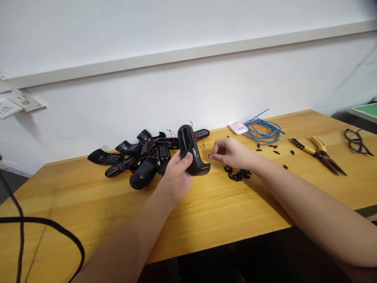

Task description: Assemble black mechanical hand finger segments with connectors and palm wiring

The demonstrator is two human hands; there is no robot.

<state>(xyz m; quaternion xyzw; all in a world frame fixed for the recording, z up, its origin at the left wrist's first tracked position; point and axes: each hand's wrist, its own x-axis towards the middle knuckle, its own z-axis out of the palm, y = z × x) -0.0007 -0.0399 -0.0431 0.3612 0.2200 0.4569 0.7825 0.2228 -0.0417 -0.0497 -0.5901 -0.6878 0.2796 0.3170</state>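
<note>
Tiny black bit [209,156] pinched in the fingertips of the right hand [231,153], just right of the black battery housing [186,143] gripped by the left hand [176,177], long axis running up-frame

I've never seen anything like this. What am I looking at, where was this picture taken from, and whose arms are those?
No machine here: these are a person's own bare arms, filmed by a camera worn on their head, looking forward and down. The left hand holds a black plastic housing. The right hand seems to pinch a tiny black piece. On the yellow wooden table lie a pile of similar black housings with red wires, scattered small black pieces, a coil of blue wire and yellow-handled pliers.
</note>
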